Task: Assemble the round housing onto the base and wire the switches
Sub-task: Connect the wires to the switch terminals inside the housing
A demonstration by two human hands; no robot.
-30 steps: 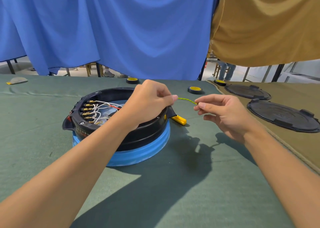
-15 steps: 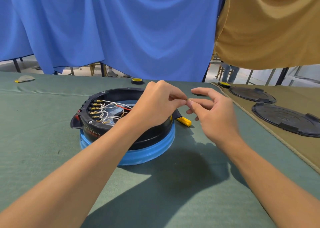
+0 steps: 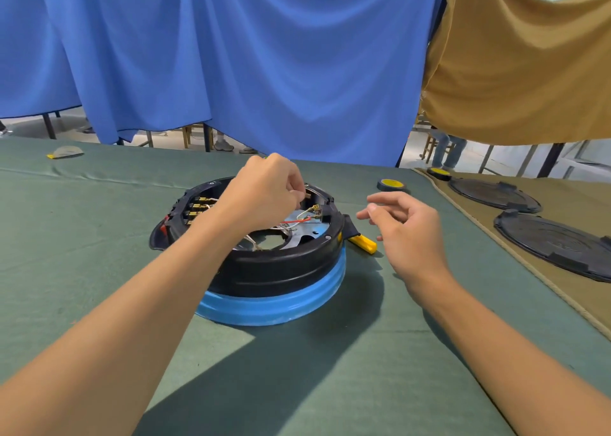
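Head | left hand [image 3: 264, 191] over housing [image 3: 274, 267] rim | right hand [image 3: 410, 234] beside, apart

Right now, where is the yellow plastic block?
In the head view, the yellow block lies on the green cloth, at the right side of the black housing, between it and the right hand.

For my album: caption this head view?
Left hand reaches into the black housing on its blue base; right hand hovers open alongside.
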